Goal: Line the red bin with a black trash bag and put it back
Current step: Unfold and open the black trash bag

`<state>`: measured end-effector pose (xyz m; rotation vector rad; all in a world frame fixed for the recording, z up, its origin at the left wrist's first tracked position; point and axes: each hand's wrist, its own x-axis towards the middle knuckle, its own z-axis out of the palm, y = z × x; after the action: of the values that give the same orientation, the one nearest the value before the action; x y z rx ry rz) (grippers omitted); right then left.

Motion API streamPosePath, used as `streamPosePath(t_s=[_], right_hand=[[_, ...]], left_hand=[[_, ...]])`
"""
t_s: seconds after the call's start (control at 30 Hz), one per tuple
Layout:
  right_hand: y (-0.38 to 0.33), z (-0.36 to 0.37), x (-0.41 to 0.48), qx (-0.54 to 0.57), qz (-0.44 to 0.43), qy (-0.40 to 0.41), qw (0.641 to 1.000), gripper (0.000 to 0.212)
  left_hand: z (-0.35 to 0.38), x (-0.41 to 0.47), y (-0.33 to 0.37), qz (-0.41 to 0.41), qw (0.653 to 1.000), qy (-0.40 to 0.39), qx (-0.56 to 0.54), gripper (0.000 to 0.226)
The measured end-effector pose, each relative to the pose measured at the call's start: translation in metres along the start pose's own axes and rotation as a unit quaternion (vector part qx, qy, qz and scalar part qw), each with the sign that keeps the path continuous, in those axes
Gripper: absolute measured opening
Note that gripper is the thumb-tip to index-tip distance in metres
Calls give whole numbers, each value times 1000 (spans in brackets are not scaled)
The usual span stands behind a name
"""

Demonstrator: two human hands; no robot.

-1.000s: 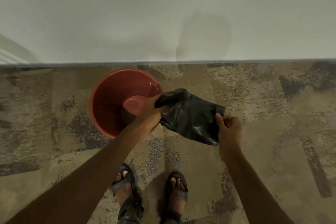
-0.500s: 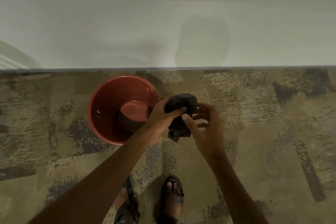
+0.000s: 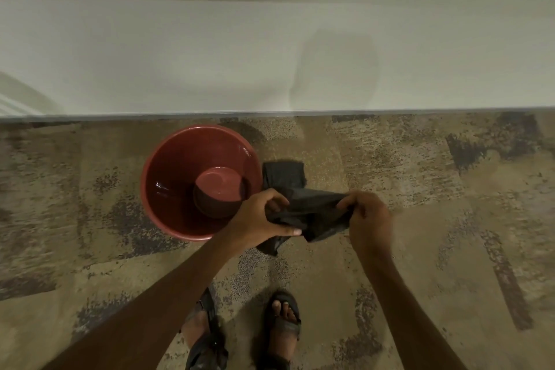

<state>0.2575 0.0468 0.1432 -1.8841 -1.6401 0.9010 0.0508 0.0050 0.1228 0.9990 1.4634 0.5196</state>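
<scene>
I see the left hand (image 3: 260,219) and right hand (image 3: 365,216) a little apart, both pinched on the bunched black trash bag (image 3: 309,213), just right of the empty red bin (image 3: 168,165), which stands on the carpet (image 3: 420,204) near the far wall (image 3: 270,54). My worry is that the thin film tears if I pull before finding its mouth, or that a layer slips free and the bag drops.

An indoor room, perhaps a home or a hotel room, though which cannot be told. A patterned brown and tan carpet (image 3: 420,189) covers the floor and meets a plain pale wall (image 3: 210,54). A red bin (image 3: 168,189) stands on the carpet near the wall.
</scene>
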Motion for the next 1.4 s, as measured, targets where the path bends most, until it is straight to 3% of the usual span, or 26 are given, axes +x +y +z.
streamPosePath(t_s=[0.13,0.23,0.3,0.4,0.57,0.67,0.77,0.87,0.93,0.97,1.03,1.23,1.4], right_hand=[[0,-2,-1,-30,-11,16,999,25],[0,-1,-2,-67,-47,10,997,23],[0,0,-2,-106,-51,-22,993,45],[2,-2,-3,-153,-42,-62,985,76],[12,-12,-5,-196,-61,-128,970,96],[20,-19,-6,-187,-69,-144,969,87],[23,-23,-3,-119,-88,-92,985,57],[23,-26,4,-50,-74,-34,995,30],[25,-30,11,-55,-77,-11,995,23],[25,-32,13,-58,-81,-5,995,22],[24,-36,18,-59,-100,2,993,24],[24,-48,31,-104,-131,1,986,23],[19,-51,35,-145,-127,0,981,34]], left_hand=[[8,-5,4,20,996,-85,18,60],[17,-4,14,23,994,-107,-4,57],[21,-3,22,19,994,-107,-18,62],[23,-1,28,29,992,-114,-41,40],[18,3,27,44,998,-9,-32,16],[12,4,25,59,996,54,-49,13],[4,3,20,81,992,91,-35,17],[-8,0,15,162,981,96,49,32],[-16,-1,13,223,959,95,145,27],[-21,0,11,249,945,92,194,19],[-31,2,7,262,927,75,258,24],[-44,3,-5,197,931,57,302,19],[-37,-2,4,201,937,91,270,56]])
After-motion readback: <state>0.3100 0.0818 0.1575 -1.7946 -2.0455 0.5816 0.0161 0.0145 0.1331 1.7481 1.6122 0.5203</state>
